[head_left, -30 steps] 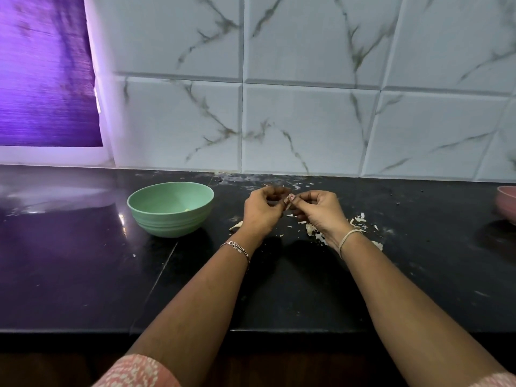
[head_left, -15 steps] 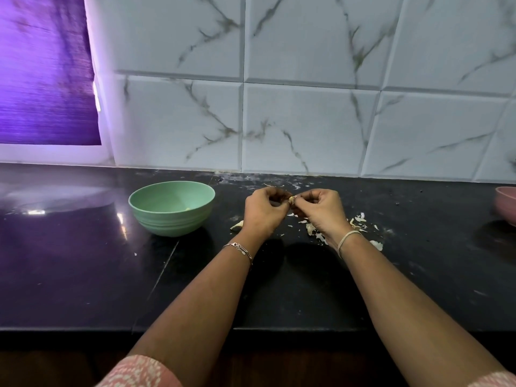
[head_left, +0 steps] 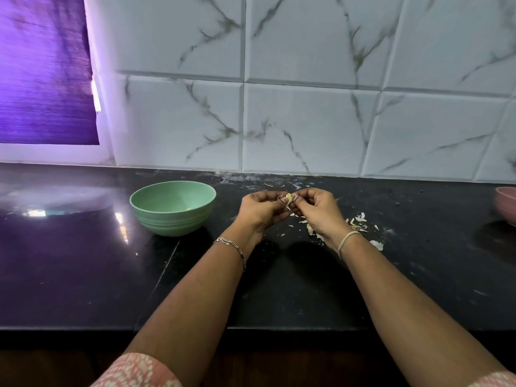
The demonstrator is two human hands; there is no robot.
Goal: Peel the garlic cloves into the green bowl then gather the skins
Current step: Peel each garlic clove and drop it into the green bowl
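The garlic clove [head_left: 288,197] is held in the air, right of the green bowl [head_left: 173,223] and above the counter, pinched between both hands. On the left hand [head_left: 261,212] the fingers are curled, with thumb and forefinger closed on the clove's left side. The right hand [head_left: 318,212] is set the same way and pinches the clove's right side. Pale flesh is exposed at the top. How much skin is left on it cannot be told.

The green bowl is set upright on the black countertop [head_left: 83,275], left of the hands and apart from them. A small yellowish piece [head_left: 188,209] is seen inside, low on the right wall, too small to identify.

The garlic skins [head_left: 357,223] are scattered on the counter right of the bowl, under and beyond the right hand. A few flakes lie below the clove.

A chain bracelet [head_left: 231,247] is worn on the left wrist and a pale band [head_left: 346,240] on the right. A pink patterned sleeve [head_left: 136,371] is cut off by the bottom edge.

The countertop is black and glossy. A seam [head_left: 164,272] runs from below the bowl towards the front edge. White specks and smears are seen at the back edge, behind and right of the bowl. Left of the bowl, bright light with a purple tint is reflected in the surface.

A pink bowl [head_left: 506,205] sits far right of the green bowl, cut by the frame edge.

The wall [head_left: 307,121] behind the bowl is tiled in white, with grey veining and bevelled joints. A purple textured panel [head_left: 42,74] is seen up and left of the bowl. Whether it is a blind or a window cannot be told.
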